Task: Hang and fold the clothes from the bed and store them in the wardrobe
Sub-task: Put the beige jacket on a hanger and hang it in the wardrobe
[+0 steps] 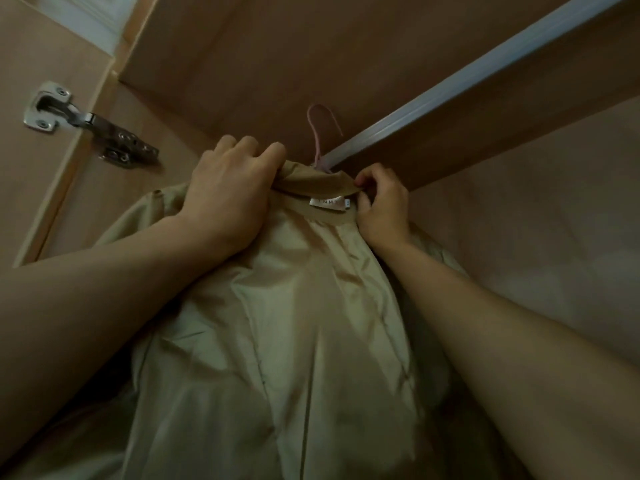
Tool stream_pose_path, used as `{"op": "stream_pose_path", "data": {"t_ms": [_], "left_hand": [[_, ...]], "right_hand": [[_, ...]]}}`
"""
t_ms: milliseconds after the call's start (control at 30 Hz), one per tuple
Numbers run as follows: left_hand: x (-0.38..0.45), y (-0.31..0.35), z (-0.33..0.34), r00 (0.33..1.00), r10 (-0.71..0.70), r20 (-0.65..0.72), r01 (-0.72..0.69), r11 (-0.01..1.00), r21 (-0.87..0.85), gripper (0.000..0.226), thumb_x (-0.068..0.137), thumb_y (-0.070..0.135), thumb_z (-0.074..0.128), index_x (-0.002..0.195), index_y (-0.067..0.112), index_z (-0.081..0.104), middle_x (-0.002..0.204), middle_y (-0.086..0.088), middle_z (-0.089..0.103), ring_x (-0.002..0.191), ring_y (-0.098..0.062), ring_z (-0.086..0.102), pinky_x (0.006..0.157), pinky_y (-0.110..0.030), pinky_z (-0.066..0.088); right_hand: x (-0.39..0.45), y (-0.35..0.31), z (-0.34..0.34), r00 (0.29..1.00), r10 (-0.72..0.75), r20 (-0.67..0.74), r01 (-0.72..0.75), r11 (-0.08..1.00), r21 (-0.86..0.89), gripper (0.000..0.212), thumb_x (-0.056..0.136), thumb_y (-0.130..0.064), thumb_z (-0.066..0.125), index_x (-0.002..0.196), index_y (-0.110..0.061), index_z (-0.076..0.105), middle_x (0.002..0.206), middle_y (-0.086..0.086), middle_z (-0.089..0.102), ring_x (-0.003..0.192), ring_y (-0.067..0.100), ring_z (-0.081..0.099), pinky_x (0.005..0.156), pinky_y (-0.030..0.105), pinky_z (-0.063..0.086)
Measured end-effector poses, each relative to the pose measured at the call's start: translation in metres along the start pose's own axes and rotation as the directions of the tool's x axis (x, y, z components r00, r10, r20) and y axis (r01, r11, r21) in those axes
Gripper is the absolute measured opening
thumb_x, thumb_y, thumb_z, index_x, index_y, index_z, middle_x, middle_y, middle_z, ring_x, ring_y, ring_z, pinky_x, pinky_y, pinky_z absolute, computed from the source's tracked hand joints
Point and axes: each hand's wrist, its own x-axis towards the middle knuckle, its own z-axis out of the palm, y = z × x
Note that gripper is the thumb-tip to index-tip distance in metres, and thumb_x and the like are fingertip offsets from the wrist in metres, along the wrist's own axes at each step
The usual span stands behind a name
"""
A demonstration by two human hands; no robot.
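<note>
**Beige coat held at the wardrobe rail**

We see the beige coat filling the centre, lining outward, on a pink hanger whose hook rises at twelve o'clock beside the grey rail. Our left hand clamps the collar at ten o'clock; our right hand pinches the collar's other end at two o'clock. A door hinge sits at nine o'clock.

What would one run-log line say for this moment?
stage: hanging coat | left hand: grips collar | right hand: pinches collar | hanger: hook by rail, seating unclear
</note>
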Motion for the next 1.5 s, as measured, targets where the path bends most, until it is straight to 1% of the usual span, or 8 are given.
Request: {"op": "stream_pose_path", "data": {"t_ms": [333, 500, 633, 767, 1033, 1167, 1300, 1500], "left_hand": [[-0.027, 0.013, 0.038, 0.992, 0.033, 0.125, -0.033, 0.999, 0.001, 0.013, 0.089, 0.011, 0.055, 0.102, 0.010, 0.059, 0.096, -0.017, 0.057, 0.086, -0.038, 0.050, 0.068, -0.048, 0.043], [-0.054, 0.023, 0.027, 0.972, 0.032, 0.232, -0.067, 0.987, 0.143, 0.045, 0.096, 0.037, 0.046, 0.132, 0.011, 0.052, 0.124, -0.017, 0.056, 0.110, -0.038, 0.048, 0.085, -0.049, 0.042], [-0.089, 0.026, 0.009, 0.915, 0.132, 0.381, -0.235, 0.943, 0.237, 0.090, 0.087, 0.078, 0.021, 0.150, 0.016, 0.039, 0.159, -0.019, 0.029, 0.147, -0.038, 0.024, 0.116, -0.058, 0.024], [-0.109, 0.008, 0.010, 0.837, 0.129, 0.532, -0.338, 0.887, 0.316, 0.099, 0.079, 0.085, 0.015, 0.157, 0.025, 0.024, 0.166, -0.015, 0.003, 0.153, -0.035, -0.001, 0.120, -0.058, 0.007], [-0.127, 0.020, 0.008, 0.788, 0.085, 0.610, -0.323, 0.900, 0.293, 0.096, 0.080, 0.083, 0.011, 0.158, 0.028, 0.017, 0.166, -0.015, -0.001, 0.152, -0.035, -0.011, 0.120, -0.059, -0.001], [-0.173, 0.045, -0.024, 0.666, 0.159, 0.729, -0.392, 0.906, 0.161, 0.101, 0.073, 0.093, -0.002, 0.157, 0.038, 0.002, 0.166, -0.012, -0.009, 0.151, -0.033, -0.018, 0.118, -0.061, -0.008], [-0.249, 0.077, -0.066, 0.595, 0.359, 0.719, -0.450, 0.890, -0.072, 0.096, 0.073, 0.093, 0.033, 0.145, 0.032, 0.049, 0.156, -0.018, 0.036, 0.145, -0.043, 0.029, 0.110, -0.066, 0.021], [-0.279, 0.076, -0.065, 0.539, 0.332, 0.774, -0.483, 0.875, -0.040, 0.098, 0.057, 0.085, 0.059, 0.137, 0.027, 0.060, 0.151, -0.020, 0.042, 0.141, -0.045, 0.035, 0.107, -0.069, 0.030]], "right_hand": [[-0.043, 0.038, 0.012, 0.999, 0.040, 0.012, -0.040, 0.999, 0.022, 0.015, 0.082, 0.005, 0.059, 0.090, -0.008, 0.061, 0.093, 0.009, 0.059, 0.086, 0.022, 0.053, 0.077, 0.037, 0.045], [-0.070, 0.041, 0.006, 0.999, 0.035, 0.041, -0.036, 0.999, 0.019, 0.021, 0.092, -0.015, 0.061, 0.112, -0.012, 0.064, 0.112, 0.007, 0.061, 0.107, 0.024, 0.055, 0.091, 0.033, 0.043], [-0.108, 0.058, 0.002, 0.956, 0.026, 0.293, 0.024, 0.986, -0.167, 0.069, 0.094, -0.066, 0.033, 0.154, -0.034, 0.024, 0.162, -0.003, 0.024, 0.147, 0.017, 0.019, 0.119, 0.044, 0.014], [-0.163, 0.095, 0.007, 0.891, 0.092, 0.445, 0.061, 0.946, -0.317, 0.076, 0.090, -0.073, 0.013, 0.155, -0.039, -0.008, 0.165, -0.008, -0.013, 0.152, 0.015, -0.012, 0.119, 0.049, -0.009], [-0.216, 0.112, 0.006, 0.845, 0.261, 0.467, -0.045, 0.905, -0.423, 0.082, 0.088, -0.075, 0.003, 0.155, -0.032, -0.016, 0.164, 0.001, -0.019, 0.151, 0.019, -0.017, 0.122, 0.043, -0.009], [-0.237, 0.103, -0.019, 0.812, 0.263, 0.521, 0.010, 0.886, -0.463, 0.085, 0.084, -0.079, 0.000, 0.154, -0.033, -0.017, 0.164, 0.004, -0.021, 0.151, 0.024, -0.018, 0.121, 0.045, -0.010], [-0.293, 0.102, -0.050, 0.775, 0.214, 0.595, 0.054, 0.915, -0.400, 0.093, 0.080, -0.086, 0.013, 0.155, -0.037, -0.013, 0.163, 0.002, -0.022, 0.149, 0.023, -0.026, 0.113, 0.034, -0.029], [-0.306, 0.104, -0.064, 0.702, 0.261, 0.662, 0.068, 0.901, -0.428, 0.104, 0.076, -0.086, 0.029, 0.156, -0.032, -0.010, 0.163, 0.004, -0.024, 0.147, 0.023, -0.030, 0.105, 0.025, -0.034]]}}
